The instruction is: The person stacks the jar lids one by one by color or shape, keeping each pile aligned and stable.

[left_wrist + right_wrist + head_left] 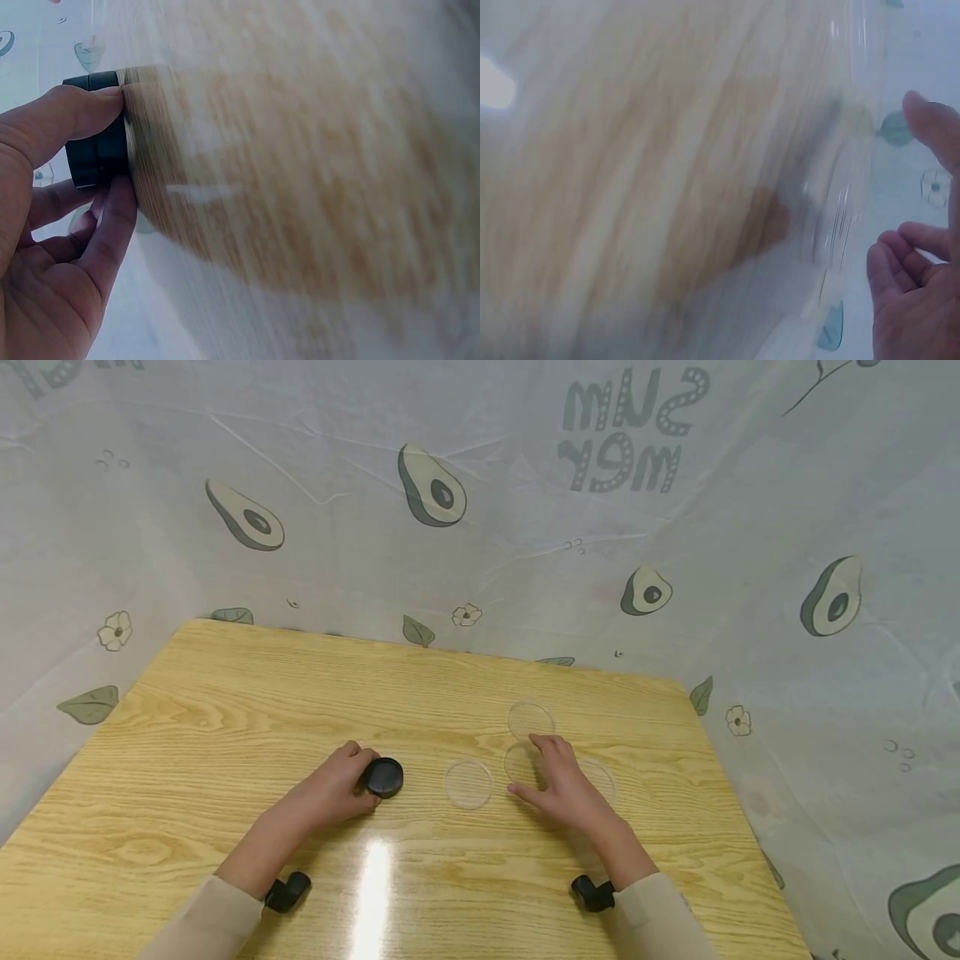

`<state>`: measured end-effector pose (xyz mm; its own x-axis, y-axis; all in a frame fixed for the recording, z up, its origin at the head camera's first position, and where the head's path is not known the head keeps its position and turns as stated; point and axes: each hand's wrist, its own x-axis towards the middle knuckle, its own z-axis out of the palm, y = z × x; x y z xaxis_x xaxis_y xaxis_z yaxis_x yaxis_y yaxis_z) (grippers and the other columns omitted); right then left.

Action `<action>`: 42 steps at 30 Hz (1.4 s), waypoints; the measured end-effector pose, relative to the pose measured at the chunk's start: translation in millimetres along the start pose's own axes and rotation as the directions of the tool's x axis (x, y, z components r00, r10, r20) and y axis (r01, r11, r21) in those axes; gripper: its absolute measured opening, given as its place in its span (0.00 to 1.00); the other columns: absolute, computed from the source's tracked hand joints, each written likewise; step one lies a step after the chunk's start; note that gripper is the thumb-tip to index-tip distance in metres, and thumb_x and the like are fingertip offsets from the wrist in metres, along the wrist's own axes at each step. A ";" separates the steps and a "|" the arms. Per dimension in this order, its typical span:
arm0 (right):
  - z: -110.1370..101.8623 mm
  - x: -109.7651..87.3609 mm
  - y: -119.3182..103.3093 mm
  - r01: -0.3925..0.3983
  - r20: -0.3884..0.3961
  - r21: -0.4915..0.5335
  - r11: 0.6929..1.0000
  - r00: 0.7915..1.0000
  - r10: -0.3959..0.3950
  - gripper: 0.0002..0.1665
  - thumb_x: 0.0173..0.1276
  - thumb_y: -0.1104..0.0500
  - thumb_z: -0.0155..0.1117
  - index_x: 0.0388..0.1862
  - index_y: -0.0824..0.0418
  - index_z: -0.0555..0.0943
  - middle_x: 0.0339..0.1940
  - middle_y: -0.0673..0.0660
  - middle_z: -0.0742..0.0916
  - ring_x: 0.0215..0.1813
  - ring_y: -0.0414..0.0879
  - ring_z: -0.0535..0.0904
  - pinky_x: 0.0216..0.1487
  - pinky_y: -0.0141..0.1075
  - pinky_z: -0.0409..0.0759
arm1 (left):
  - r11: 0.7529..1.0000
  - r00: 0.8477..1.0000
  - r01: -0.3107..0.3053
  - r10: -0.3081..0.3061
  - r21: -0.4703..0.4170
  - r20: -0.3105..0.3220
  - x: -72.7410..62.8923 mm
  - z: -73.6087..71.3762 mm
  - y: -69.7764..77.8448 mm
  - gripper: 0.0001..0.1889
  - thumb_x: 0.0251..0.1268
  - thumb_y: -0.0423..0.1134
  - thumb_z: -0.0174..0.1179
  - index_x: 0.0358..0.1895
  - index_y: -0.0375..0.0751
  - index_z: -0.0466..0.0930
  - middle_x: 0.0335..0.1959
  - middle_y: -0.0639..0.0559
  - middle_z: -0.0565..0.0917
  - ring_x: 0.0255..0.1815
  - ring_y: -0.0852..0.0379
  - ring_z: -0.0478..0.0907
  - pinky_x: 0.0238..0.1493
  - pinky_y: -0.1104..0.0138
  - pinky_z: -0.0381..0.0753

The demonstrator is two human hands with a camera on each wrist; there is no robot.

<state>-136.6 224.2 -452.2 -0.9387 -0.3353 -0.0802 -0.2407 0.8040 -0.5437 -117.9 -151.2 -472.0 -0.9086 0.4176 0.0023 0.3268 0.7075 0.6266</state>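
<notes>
A short black cylinder [385, 777] with a round, rimmed top stands on the table, left of the middle. Thumb and fingers of my left hand [341, 785] grip its side; a seam on the black cylinder [99, 135] shows in the left wrist view. Several clear, round, shallow pieces lie to the right, among them a clear disc [468, 783] between the hands and another clear disc [531, 720] farther back. My right hand [562, 785] is above the clear pieces with thumb and fingers spread apart. Nothing sits between them in the right wrist view. It partly hides two clear pieces.
The wood-grain table [262, 693] has a bright light reflection near its front. A pale curtain [337, 527] with avocado prints hangs behind and at both sides. Black wrist devices [592, 893] sit at each sleeve.
</notes>
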 end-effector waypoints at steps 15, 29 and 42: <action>1.1 1.8 19.6 -0.101 0.007 -0.068 0.993 0.995 0.102 0.57 0.67 0.38 0.74 0.80 0.69 0.60 0.74 0.70 0.69 0.76 0.65 0.66 0.71 0.62 0.73 | 1.000 1.000 0.015 -0.015 -0.015 0.017 0.4 0.0 0.0 0.23 0.60 0.34 0.73 0.58 0.33 0.80 0.41 0.47 0.74 0.37 0.57 0.67 0.41 0.63 0.72; 1.6 4.2 23.4 -0.073 -0.006 -0.104 0.992 0.997 0.072 0.50 0.69 0.42 0.73 0.77 0.69 0.65 0.68 0.68 0.75 0.70 0.61 0.71 0.68 0.59 0.76 | 1.000 0.999 0.027 -0.026 -0.011 0.026 1.0 -0.4 0.1 0.24 0.60 0.34 0.74 0.58 0.33 0.79 0.41 0.46 0.75 0.38 0.56 0.68 0.41 0.62 0.72; 1.3 2.9 23.0 -0.052 -0.017 -0.092 0.994 0.999 0.051 0.48 0.69 0.44 0.74 0.76 0.70 0.66 0.66 0.67 0.76 0.67 0.60 0.72 0.66 0.58 0.77 | 0.999 0.999 0.036 -0.035 -0.017 0.037 1.0 -2.8 2.5 0.23 0.60 0.35 0.74 0.57 0.33 0.79 0.41 0.46 0.75 0.38 0.56 0.68 0.42 0.61 0.72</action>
<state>-144.5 241.1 -466.0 -0.9537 -0.2858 -0.0939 -0.2131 0.8622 -0.4595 -118.7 -150.6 -468.2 -0.9093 0.4133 -0.0485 0.2895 0.7121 0.6396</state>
